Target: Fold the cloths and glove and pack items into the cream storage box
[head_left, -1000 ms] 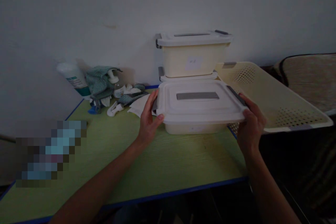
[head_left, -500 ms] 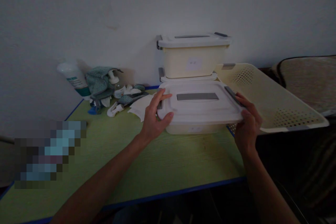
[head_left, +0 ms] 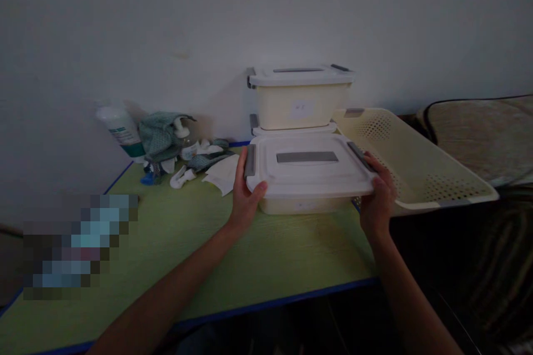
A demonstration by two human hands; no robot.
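Observation:
A cream storage box [head_left: 303, 206] with a white lid [head_left: 308, 180] is in front of me at the table's far right part. The lid has a grey handle [head_left: 307, 157] in its middle and a grey latch at each short side. My left hand [head_left: 245, 194] grips the left end, thumb on the lid's front corner and fingers along the left latch [head_left: 250, 161]. Around the right end is my right hand [head_left: 378, 194], its thumb at the front corner and its fingers by the right latch [head_left: 361, 156]. Whether the box's base touches the table I cannot tell.
Behind it, a second lidded box [head_left: 302, 105] stands on another white lid [head_left: 291, 131]. A perforated cream basket [head_left: 416, 161] lies to the right. Left of the boxes are a white bottle [head_left: 122, 132], a grey-green cloth [head_left: 160, 136] and white paper [head_left: 225, 172] on the green table [head_left: 233, 283].
My left fingers have moved from the lid's top to its left side, and the left latch now stands raised in view. The whole view has shifted slightly.

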